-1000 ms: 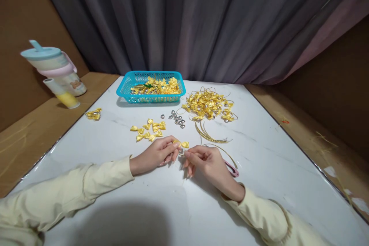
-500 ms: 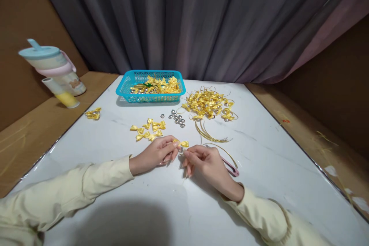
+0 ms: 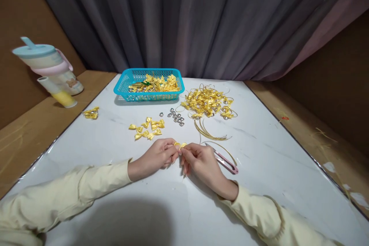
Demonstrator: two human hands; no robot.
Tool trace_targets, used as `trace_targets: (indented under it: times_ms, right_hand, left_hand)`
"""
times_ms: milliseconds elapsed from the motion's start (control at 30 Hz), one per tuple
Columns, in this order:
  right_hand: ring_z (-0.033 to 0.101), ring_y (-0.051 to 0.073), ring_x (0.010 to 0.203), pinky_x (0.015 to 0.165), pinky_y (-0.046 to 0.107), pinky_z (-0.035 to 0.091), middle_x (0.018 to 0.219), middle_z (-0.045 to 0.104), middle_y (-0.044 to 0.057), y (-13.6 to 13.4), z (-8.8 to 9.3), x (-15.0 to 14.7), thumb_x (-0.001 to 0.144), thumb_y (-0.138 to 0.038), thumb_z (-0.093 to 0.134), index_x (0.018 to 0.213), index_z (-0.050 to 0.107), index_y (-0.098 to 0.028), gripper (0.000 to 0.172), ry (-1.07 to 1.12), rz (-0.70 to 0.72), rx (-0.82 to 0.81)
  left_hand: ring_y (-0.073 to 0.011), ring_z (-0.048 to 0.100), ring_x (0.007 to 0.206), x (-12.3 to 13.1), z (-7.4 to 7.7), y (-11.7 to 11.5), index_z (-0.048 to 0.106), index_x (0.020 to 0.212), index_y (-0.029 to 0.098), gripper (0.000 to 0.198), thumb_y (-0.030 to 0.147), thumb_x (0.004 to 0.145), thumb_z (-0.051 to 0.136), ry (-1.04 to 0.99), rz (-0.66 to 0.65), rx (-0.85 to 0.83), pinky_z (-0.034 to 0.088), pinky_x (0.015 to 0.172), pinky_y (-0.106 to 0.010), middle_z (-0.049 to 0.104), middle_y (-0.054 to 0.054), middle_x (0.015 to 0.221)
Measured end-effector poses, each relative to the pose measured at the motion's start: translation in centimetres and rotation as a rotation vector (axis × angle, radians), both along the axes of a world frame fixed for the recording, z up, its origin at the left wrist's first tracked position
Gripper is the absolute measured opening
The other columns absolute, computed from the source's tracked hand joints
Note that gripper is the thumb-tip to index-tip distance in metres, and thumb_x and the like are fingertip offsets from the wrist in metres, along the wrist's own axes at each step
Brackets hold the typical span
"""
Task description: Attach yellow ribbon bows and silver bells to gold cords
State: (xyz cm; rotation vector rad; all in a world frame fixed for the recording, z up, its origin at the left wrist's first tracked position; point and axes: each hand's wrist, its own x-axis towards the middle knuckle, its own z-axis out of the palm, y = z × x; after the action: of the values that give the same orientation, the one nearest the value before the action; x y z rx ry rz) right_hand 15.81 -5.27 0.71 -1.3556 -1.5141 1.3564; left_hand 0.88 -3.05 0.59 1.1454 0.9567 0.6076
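Note:
A small yellow satin bow (image 3: 183,145) is pinched in the fingertips of my left hand (image 3: 160,154). Close against it, the fingers and thumb of my right hand (image 3: 203,164) are pressed together; what lies between them is hidden. Loose yellow bows (image 3: 150,135) lie just beyond my left hand. Several silver beads (image 3: 176,117) sit a little farther off. Beside my right hand is a pair of pink thread snips (image 3: 227,164), with a thin gold cord curving over it. A bundle of gold cords (image 3: 211,133) rests behind the snips.
A blue plastic basket (image 3: 121,91) holds bows, beads and cords at the back. Right of it is a heap of corded yellow bows (image 3: 206,102). One more cluster (image 3: 91,113) lies at the left edge. A tumbler (image 3: 65,73) and a yellow-and-white tube (image 3: 59,93) stand left.
My right hand has moved left, closing the gap to my left hand. A small silvery piece that showed below the bow is now covered by the fingers.

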Motion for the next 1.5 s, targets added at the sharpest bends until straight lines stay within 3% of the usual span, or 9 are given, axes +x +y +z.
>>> trace_targets:
  times_ms: [167, 300, 567, 733, 933, 1133, 1233, 1333, 1500]
  right_hand:
    - [0.054, 0.012, 0.040, 0.046, 0.022, 0.043, 0.046, 0.056, -0.001, 0.0, -0.3, 0.4, 0.087, -0.033, 0.047, 0.062, 0.055, -0.017, 0.031, -0.047, 0.026, 0.048]
    - [0.052, 0.011, 0.042, 0.048, 0.021, 0.041, 0.049, 0.057, 0.000, -0.3, -0.3, 0.7, 0.088, -0.031, 0.045, 0.073, 0.061, -0.017, 0.026, -0.152, 0.072, 0.191]
    - [0.046, 0.009, 0.044, 0.048, 0.020, 0.036, 0.052, 0.052, -0.001, -1.0, -0.4, 1.1, 0.088, -0.018, 0.039, 0.073, 0.054, -0.016, 0.021, -0.230, 0.126, 0.461]
    - [0.048, 0.008, 0.045, 0.049, 0.018, 0.037, 0.053, 0.054, -0.001, -1.1, -0.5, 1.0, 0.090, -0.018, 0.039, 0.080, 0.055, -0.015, 0.019, -0.209, 0.111, 0.521]
    - [0.046, 0.008, 0.043, 0.046, 0.020, 0.035, 0.054, 0.056, -0.001, -0.3, 0.1, 1.7, 0.088, -0.028, 0.048, 0.074, 0.056, -0.016, 0.020, -0.211, 0.005, 0.499]
    - [0.045, 0.009, 0.049, 0.045, 0.019, 0.035, 0.059, 0.049, -0.006, 0.4, 0.2, 1.7, 0.089, -0.033, 0.046, 0.105, 0.039, -0.020, 0.022, -0.018, 0.037, 0.369]
    - [0.042, 0.009, 0.047, 0.046, 0.019, 0.034, 0.057, 0.045, -0.007, 0.3, -0.5, 1.3, 0.089, -0.025, 0.044, 0.107, 0.034, -0.020, 0.021, -0.163, 0.014, 0.549]
    - [0.044, 0.010, 0.046, 0.048, 0.021, 0.035, 0.058, 0.048, -0.006, 0.5, -1.4, 1.2, 0.088, -0.018, 0.044, 0.106, 0.034, -0.020, 0.020, -0.380, -0.044, 0.808]
    - [0.056, 0.016, 0.061, 0.055, 0.026, 0.043, 0.073, 0.058, 0.004, 0.9, -1.7, 1.3, 0.086, -0.014, 0.044, 0.106, 0.037, -0.018, 0.021, -0.538, 0.017, 1.020]
  left_hand:
    - [-0.0070, 0.040, 0.045, -0.3, -0.2, -0.4, 0.044, 0.067, 0.017, 0.029, 0.036, 0.088, 0.045, 0.180, 0.017, 0.297, 0.030, 0.045, -0.019, 0.047, 0.005, 0.051]
    - [-0.0080, 0.044, 0.053, -0.7, 0.2, -0.7, 0.047, 0.069, 0.016, 0.027, 0.030, 0.091, 0.039, 0.301, 0.014, 0.537, 0.034, 0.055, -0.020, 0.049, 0.004, 0.058]
    - [-0.0093, 0.051, 0.063, -1.1, 0.0, -1.0, 0.053, 0.080, 0.016, 0.020, 0.019, 0.091, 0.037, 0.334, 0.010, 0.797, 0.039, 0.064, -0.019, 0.055, 0.001, 0.068]
    - [-0.0113, 0.054, 0.070, -1.3, -0.3, -1.0, 0.055, 0.092, 0.015, 0.019, 0.016, 0.090, 0.036, 0.332, -0.039, 0.922, 0.041, 0.067, -0.020, 0.058, -0.002, 0.075]
    - [-0.0090, 0.047, 0.058, -1.3, 0.0, -0.3, 0.055, 0.080, 0.015, 0.023, 0.026, 0.092, 0.039, 0.252, -0.040, 0.693, 0.039, 0.059, -0.020, 0.054, 0.001, 0.066]
    - [-0.0082, 0.046, 0.056, -1.2, -0.1, 0.5, 0.054, 0.079, 0.014, 0.027, 0.035, 0.091, 0.040, 0.061, -0.150, 0.419, 0.040, 0.054, -0.020, 0.054, 0.000, 0.068]
    - [-0.0104, 0.053, 0.060, -0.9, -0.6, 0.7, 0.053, 0.094, 0.015, 0.024, 0.038, 0.086, 0.049, 0.069, 0.017, 0.355, 0.041, 0.049, -0.020, 0.056, 0.000, 0.073]
    - [-0.0149, 0.060, 0.078, -0.6, -0.9, 0.6, 0.049, 0.104, 0.017, 0.033, 0.035, 0.079, 0.059, 0.040, 0.200, 0.330, 0.049, 0.057, -0.022, 0.059, -0.005, 0.094]
    - [-0.0202, 0.058, 0.101, -0.6, -0.6, -0.3, 0.059, 0.105, 0.016, 0.029, 0.035, 0.084, 0.053, 0.001, 0.016, 0.370, 0.048, 0.086, -0.031, 0.064, -0.008, 0.105]
